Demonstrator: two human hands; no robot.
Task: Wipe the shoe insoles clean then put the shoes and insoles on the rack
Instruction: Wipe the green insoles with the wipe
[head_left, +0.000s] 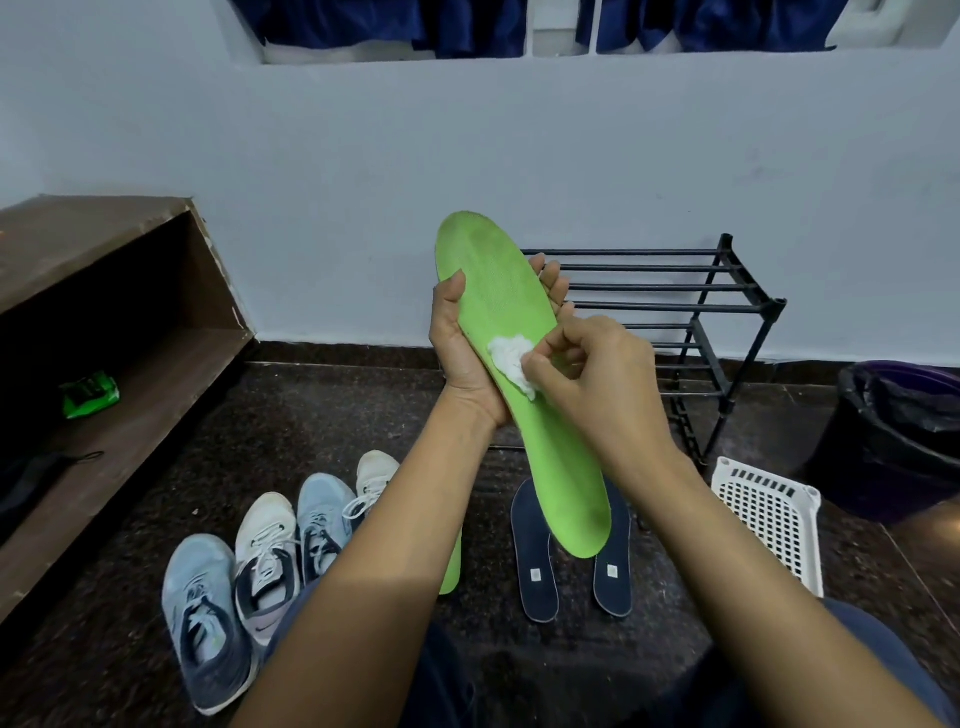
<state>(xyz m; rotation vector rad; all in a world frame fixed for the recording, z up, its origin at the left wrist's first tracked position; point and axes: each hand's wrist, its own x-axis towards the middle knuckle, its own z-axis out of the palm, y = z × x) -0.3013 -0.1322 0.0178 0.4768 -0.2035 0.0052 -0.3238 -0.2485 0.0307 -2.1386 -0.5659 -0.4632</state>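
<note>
Nothing legible — the white tags (535, 574) on the 2 dark insoles (531, 525) and the green packet (89, 393) are too blurred.

Pale blue wall (363, 156) above dark speckled floor (322, 415).

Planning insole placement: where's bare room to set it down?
The rack has bare top bars. The floor between shelf and shoes is bare, back to the wall. Crowded in front: shoes, dark insoles, basket.

Brown wooden shelf (156, 374) at left, green packet (89, 394) lying on it; white perforated plastic basket (769, 519) on dark speckled floor (337, 410) at right, black-lined bin (904, 426) just beyond; blue curtains (467, 26) above pale wall (363, 156)
</note>
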